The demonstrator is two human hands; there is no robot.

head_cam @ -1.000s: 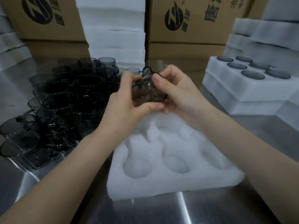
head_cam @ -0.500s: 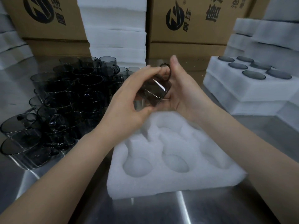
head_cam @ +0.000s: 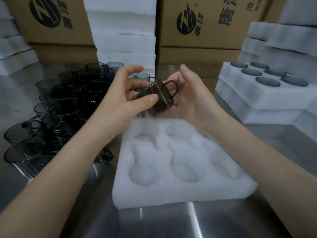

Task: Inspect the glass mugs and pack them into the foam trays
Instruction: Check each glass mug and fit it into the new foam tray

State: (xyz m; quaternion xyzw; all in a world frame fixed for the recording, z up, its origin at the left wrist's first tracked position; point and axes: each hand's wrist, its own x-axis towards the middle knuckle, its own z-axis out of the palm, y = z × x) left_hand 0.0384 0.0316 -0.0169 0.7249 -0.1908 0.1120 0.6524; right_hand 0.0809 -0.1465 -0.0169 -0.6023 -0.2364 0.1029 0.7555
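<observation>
The mug [head_cam: 157, 97] is in the air, tilted. Its mouth tips up and left toward your left grip [head_cam: 123, 98], its base points down and right, and its handle juts toward your right grip [head_cam: 193, 98]. Your left grip pinches the glass wall, with the thumb on the near side and the fingers behind. Your right grip is spread open, its palm just beside the handle and base, cupping rather than clasping. I cannot tell whether it actually touches the glass.

The mug hangs just above the far edge of the empty foam tray [head_cam: 171, 191], so the far row of pockets lies directly below it and toward you. That matters most for the next move, as I judge it: the long axis slants now and must stand upright before the mug goes down. The left grip is the one carrying it.

The tray sits mid-counter [head_cam: 223, 220], toward the near edge, with all six pockets bare. The unpacked mugs [head_cam: 72, 100] crowd the left side of the counter. A filled tray [head_cam: 257, 93] rests on others at the right side, and boxes [head_cam: 205, 23] stand along the far edge.
</observation>
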